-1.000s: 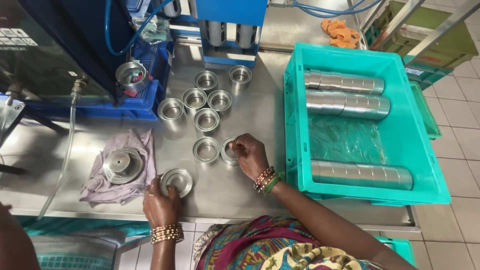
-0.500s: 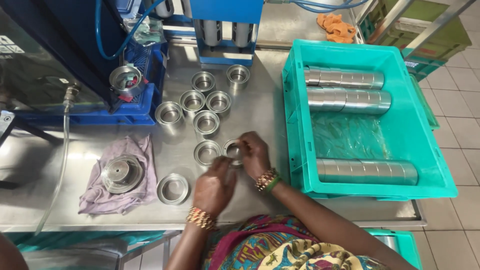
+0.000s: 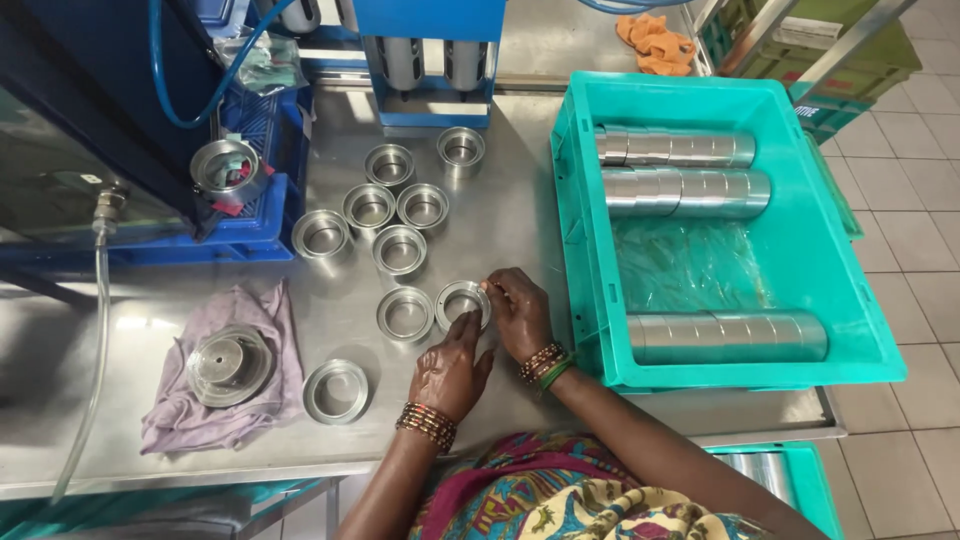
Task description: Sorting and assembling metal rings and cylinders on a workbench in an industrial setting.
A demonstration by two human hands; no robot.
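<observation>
A shiny metal ring point(image 3: 463, 303) is being pinched from both sides, tilted up off the steel table point(image 3: 520, 210) so its open face points roughly back toward the wearer, bore axis leaning toward 6 o'clock. It's held just at 3 o'clock of another ring point(image 3: 405, 314) that lies flat. The right hand point(image 3: 518, 312) has its fingertips closed on the rim from 3 o'clock, and the left hand point(image 3: 450, 368) is curled onto the lower edge from 6 o'clock. Compared with half a second ago, the ring has been tipped up a bit more, and the left hand has been brought closer in. The loose ring point(image 3: 336, 391) at 8 o'clock is left untouched beside the purple cloth point(image 3: 175, 420).
</observation>
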